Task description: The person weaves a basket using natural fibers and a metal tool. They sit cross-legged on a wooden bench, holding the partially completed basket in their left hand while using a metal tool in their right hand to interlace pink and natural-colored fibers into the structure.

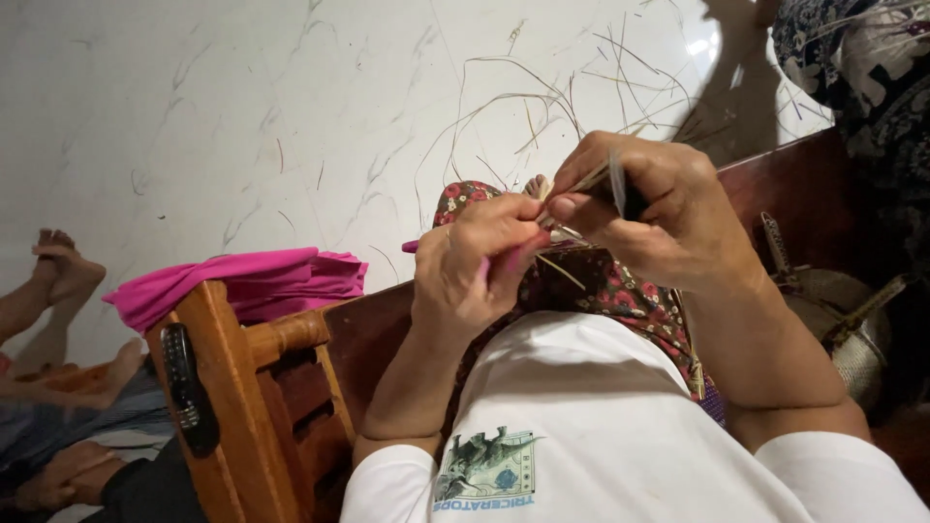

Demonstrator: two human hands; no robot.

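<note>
My left hand (475,266) is closed around a thin pink strip that shows between its fingers, just above my lap. My right hand (654,208) pinches a dark-handled small blade together with a pale straw strip (581,181), thumb pressed against it. The two hands meet fingertip to fingertip over a floral cloth (620,291) on my knees. What the fingers hide of the strip cannot be seen.
Loose dry straw strands (528,116) lie scattered on the white marble floor (242,126). A wooden chair arm (242,378) at my left carries a black remote (184,392) and folded pink cloth (242,281). Another person's bare feet (58,271) are far left. A woven bag (852,329) sits right.
</note>
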